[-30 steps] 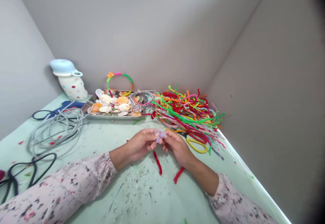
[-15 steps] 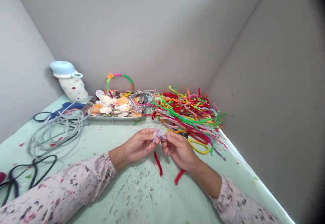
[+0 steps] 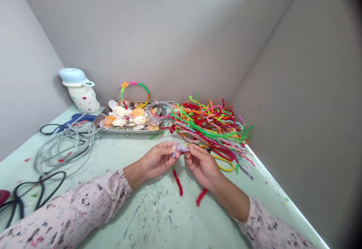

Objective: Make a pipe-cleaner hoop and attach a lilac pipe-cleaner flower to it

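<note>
A short, bent lavender pipe cleaner [image 3: 177,150] is pinched between both hands above the middle of the table. My left hand [image 3: 158,160] grips its looped part between thumb and fingers. At the other end, my right hand [image 3: 203,164] pinches the tip, a small gap lying between the hands. Below the left fingers a red pipe cleaner [image 3: 178,182] with a green bit at its top hangs or lies; I cannot tell which. Another red pipe cleaner end [image 3: 201,197] pokes out from under my right wrist.
Behind the hands stands a metal tray [image 3: 127,131] of seashells, with a colourful pipe cleaner ring [image 3: 149,90] upright in it. A heap of pipe cleaners [image 3: 209,122] partly covers yellow-handled scissors [image 3: 226,165]. At left are coiled grey cord [image 3: 65,155], a blue glue gun [image 3: 76,120] and a bottle [image 3: 84,99].
My right hand has drawn slightly away to the right, so more of the lavender pipe cleaner shows between the hands. The whole view has shifted a little.
</note>
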Motion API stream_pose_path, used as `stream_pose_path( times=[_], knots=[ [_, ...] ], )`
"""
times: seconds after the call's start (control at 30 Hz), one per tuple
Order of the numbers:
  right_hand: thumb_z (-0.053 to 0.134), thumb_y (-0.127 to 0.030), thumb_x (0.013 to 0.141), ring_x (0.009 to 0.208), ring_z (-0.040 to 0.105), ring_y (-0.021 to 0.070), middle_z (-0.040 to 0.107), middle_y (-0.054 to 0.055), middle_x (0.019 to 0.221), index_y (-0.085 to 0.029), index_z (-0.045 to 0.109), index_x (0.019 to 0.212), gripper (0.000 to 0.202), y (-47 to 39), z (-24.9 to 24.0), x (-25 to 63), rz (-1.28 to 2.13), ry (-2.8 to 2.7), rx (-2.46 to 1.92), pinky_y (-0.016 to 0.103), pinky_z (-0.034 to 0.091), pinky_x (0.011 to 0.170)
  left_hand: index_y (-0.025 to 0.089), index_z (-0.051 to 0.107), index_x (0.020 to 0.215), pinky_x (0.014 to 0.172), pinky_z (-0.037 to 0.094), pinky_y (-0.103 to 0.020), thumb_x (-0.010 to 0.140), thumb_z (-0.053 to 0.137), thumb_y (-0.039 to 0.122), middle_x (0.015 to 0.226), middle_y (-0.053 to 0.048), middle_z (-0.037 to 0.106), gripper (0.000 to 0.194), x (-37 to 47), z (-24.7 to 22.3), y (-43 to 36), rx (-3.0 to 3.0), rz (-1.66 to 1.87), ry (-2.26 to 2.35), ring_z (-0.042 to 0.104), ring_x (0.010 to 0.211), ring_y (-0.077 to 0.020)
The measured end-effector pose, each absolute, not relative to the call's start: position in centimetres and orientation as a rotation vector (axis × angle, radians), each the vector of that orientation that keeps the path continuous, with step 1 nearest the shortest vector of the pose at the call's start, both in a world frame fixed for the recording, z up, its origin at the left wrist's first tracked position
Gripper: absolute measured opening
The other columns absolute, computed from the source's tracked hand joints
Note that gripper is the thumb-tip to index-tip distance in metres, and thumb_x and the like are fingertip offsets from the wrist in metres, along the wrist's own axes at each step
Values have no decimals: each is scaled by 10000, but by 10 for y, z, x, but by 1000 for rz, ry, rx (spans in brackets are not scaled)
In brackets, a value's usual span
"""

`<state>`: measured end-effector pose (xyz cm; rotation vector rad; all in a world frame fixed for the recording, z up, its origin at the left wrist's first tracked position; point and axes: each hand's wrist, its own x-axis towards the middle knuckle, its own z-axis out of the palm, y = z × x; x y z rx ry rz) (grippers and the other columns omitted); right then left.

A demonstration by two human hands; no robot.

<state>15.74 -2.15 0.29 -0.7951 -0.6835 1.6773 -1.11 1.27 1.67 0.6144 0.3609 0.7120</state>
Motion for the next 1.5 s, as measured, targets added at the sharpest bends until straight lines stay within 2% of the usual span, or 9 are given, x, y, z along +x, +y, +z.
stream_pose_path(
  times=[0.13, 0.37, 0.63, 0.8, 0.87, 1.03, 1.17, 1.3, 1.5],
  knots=[
    [754, -283, 715, 506, 522, 63, 604, -20, 610, -172, 604, 735, 188, -20, 2, 160, 1730, -708, -796, 163, 382, 459, 83, 618, 760, 419, 403, -107, 755, 655, 95, 617, -29, 592, 39, -12, 16, 14, 621, 719, 349, 510, 457, -43],
    [740, -332, 722, 493, 491, 53, 572, -32, 609, -166, 589, 729, 224, -22, 3, 158, 1604, -796, -908, 151, 325, 413, 88, 607, 784, 426, 410, -113, 752, 663, 94, 643, -27, 602, 65, -12, 9, 16, 615, 716, 363, 518, 463, -44],
    [739, -282, 720, 519, 483, 69, 557, -25, 620, -171, 600, 748, 180, -20, 2, 160, 1750, -715, -802, 175, 321, 429, 81, 611, 779, 422, 411, -114, 738, 690, 109, 630, -32, 609, 93, -12, 14, 13, 604, 706, 353, 520, 453, -44],
    [657, -436, 792, 638, 538, 108, 612, 12, 793, -202, 635, 928, 272, -21, 3, 160, 1552, -923, -877, 202, 369, 481, 88, 617, 803, 419, 410, -110, 763, 673, 118, 657, -25, 616, 75, -11, 14, 13, 602, 727, 345, 501, 442, -30],
    [651, -429, 799, 683, 541, 120, 617, 14, 825, -214, 638, 982, 283, -22, 4, 160, 1455, -1079, -934, 219, 394, 530, 97, 613, 811, 415, 408, -114, 778, 661, 126, 665, -19, 618, 65, -10, 13, 13, 623, 728, 365, 503, 437, -30],
    [674, -388, 782, 611, 487, 113, 592, -17, 677, -208, 662, 857, 195, -24, 5, 159, 1225, -1271, -1113, 250, 390, 584, 94, 621, 885, 436, 428, -137, 819, 627, 193, 746, -58, 668, 118, -9, 12, 13, 679, 737, 385, 550, 463, -51],
    [687, -396, 762, 599, 488, 99, 588, -24, 686, -211, 657, 848, 206, -20, 2, 160, 1352, -1023, -1015, 224, 368, 544, 125, 610, 1009, 477, 451, -180, 816, 612, 258, 858, -111, 711, 234, -10, 11, 13, 664, 709, 414, 604, 522, -98],
    [701, -387, 749, 596, 485, 83, 599, -10, 728, -188, 652, 819, 216, -18, 0, 158, 1481, -904, -954, 196, 345, 502, 134, 636, 995, 486, 405, -161, 734, 691, 170, 828, -51, 684, 269, -6, 9, 10, 829, 792, 518, 539, 515, -55],
    [681, -410, 759, 587, 498, 96, 602, 5, 742, -184, 674, 843, 241, -22, 1, 154, 1426, -1049, -1078, 206, 357, 484, 118, 670, 833, 462, 305, -159, 691, 759, 238, 689, 5, 594, 206, 1, 7, 8, 948, 939, 644, 427, 495, -32]
  ],
)
